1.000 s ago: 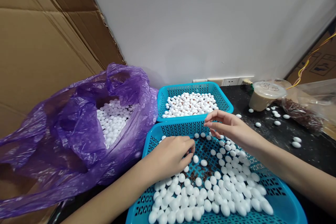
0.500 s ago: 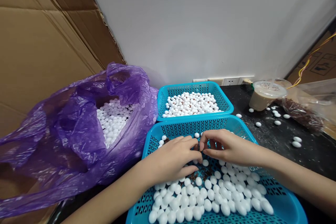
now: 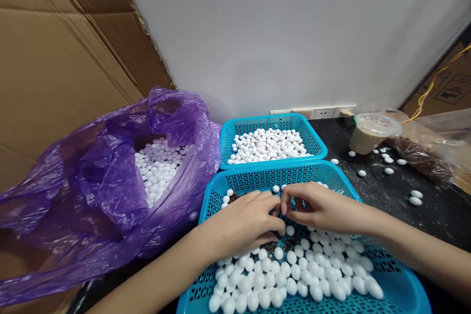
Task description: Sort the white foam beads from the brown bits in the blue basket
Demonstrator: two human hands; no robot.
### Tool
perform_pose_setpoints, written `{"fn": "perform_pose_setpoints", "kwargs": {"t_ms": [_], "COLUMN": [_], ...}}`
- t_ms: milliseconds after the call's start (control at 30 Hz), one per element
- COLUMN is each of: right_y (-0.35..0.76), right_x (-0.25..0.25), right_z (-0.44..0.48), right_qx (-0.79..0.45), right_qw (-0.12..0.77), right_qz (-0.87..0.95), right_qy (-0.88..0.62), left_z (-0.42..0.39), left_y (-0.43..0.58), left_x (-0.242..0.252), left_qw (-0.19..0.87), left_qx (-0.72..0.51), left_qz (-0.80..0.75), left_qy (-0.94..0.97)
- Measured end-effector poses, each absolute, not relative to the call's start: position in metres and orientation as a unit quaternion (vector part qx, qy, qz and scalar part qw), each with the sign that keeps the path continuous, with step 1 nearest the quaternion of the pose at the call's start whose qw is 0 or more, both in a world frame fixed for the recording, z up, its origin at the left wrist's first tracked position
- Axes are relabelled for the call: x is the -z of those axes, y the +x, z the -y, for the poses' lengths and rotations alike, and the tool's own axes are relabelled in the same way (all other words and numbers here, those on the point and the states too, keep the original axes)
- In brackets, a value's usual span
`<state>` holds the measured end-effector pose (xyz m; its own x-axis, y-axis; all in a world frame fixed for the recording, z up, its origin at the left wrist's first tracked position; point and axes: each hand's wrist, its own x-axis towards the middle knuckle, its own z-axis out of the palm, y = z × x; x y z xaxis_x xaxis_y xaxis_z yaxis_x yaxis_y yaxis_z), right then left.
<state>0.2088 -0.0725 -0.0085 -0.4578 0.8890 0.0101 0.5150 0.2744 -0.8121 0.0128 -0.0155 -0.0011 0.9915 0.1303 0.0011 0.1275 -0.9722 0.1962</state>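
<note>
Over a blue plastic mesh basket, the left hand and right hand reach inward, their curled fingers almost meeting; whether they pinch anything cannot be told. White foam beads lie just below the fingers, one bead right beside the left hand's fingertips, with brown flecks among them. Beyond the fingers sits a second blue basket of beads; left of them, a purple plastic bag holds more.
</note>
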Motion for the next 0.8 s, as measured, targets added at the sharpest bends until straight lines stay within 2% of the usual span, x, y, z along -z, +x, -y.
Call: {"fn": "perform_pose_setpoints", "kwargs": {"t_ms": [333,567,800], "right_y": [0.2079,0.2095,0.2107], "right_x": [0.0068,0.0024,0.0068], "right_z": [0.0718,0.0774,0.0777], "right_qx": [-0.362,-0.370,-0.378], "right_qw": [0.204,0.126,0.097], "right_qz": [0.779,0.828,0.858], "right_qy": [-0.470,-0.402,-0.335], "left_z": [0.0180,0.0183,0.0150], "left_y": [0.0135,0.0168,0.0175], "left_x": [0.0054,-0.0028,-0.0035], "left_qw": [0.049,0.124,0.158], "left_qx": [0.012,-0.023,-0.048], "left_qz": [-0.062,-0.064,-0.081], "left_qy": [0.997,0.990,0.983]}}
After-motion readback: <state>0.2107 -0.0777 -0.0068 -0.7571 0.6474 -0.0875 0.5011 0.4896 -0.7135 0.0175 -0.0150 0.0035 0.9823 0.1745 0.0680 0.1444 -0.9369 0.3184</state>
